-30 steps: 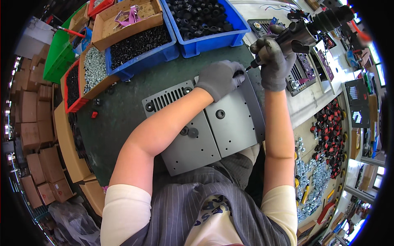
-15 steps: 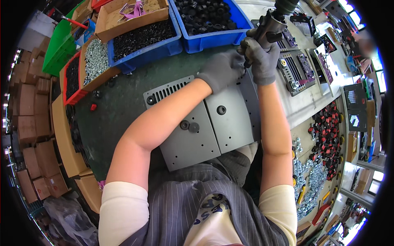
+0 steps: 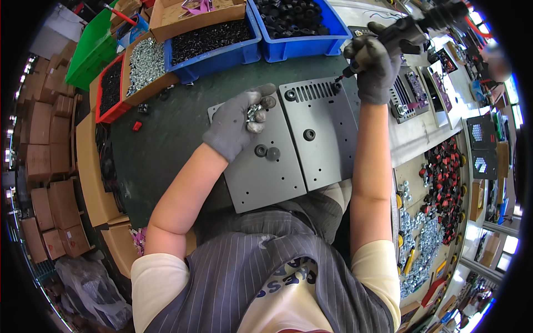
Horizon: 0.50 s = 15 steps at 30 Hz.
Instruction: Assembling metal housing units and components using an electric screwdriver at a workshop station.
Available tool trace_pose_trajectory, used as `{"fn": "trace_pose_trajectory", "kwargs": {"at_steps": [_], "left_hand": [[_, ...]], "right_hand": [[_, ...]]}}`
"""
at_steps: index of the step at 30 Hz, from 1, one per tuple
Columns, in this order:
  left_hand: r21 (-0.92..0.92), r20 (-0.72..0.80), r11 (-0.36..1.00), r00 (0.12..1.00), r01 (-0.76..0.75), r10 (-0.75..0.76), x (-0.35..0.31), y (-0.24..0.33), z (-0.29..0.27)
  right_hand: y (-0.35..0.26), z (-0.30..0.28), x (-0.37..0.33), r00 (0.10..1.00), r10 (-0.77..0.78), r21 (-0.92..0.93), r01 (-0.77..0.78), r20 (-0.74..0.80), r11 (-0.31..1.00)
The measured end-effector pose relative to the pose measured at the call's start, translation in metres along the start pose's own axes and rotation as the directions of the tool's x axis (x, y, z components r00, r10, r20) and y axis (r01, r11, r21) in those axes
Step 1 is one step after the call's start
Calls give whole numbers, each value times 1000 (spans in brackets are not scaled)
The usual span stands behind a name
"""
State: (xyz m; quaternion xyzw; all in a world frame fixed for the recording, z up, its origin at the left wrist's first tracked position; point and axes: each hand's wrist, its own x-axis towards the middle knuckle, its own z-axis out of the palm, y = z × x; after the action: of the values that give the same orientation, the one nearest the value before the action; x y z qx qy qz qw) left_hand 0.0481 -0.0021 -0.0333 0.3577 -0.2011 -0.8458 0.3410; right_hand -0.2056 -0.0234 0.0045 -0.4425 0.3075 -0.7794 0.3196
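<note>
Two grey plates [image 3: 294,144] lie side by side on our green bench [image 3: 166,144]. Our right hand [image 3: 375,58] clenches a driver [image 3: 411,28], tip at the right plate's top corner. Our left hand [image 3: 239,122], on the left plate, cups screws [image 3: 254,112].

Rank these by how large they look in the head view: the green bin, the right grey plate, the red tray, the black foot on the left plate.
1. Right grey plate.
2. Green bin and red tray: they look about alike, and the fisheye shrinks things near the rim, so I leave them unranked.
3. Black foot, clearly smallest.
</note>
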Motion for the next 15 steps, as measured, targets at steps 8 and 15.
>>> {"fn": "trace_pose_trajectory", "kwargs": {"at_steps": [8, 15], "left_hand": [[-16, 47, 990, 989, -142, 143, -31, -31, -1], [84, 267, 995, 961, 54, -75, -66, -71, 16]], "right_hand": [[-62, 26, -77, 973, -51, 447, -56, 226, 893], [-94, 35, -126, 971, -114, 502, -8, 212, 865]]}}
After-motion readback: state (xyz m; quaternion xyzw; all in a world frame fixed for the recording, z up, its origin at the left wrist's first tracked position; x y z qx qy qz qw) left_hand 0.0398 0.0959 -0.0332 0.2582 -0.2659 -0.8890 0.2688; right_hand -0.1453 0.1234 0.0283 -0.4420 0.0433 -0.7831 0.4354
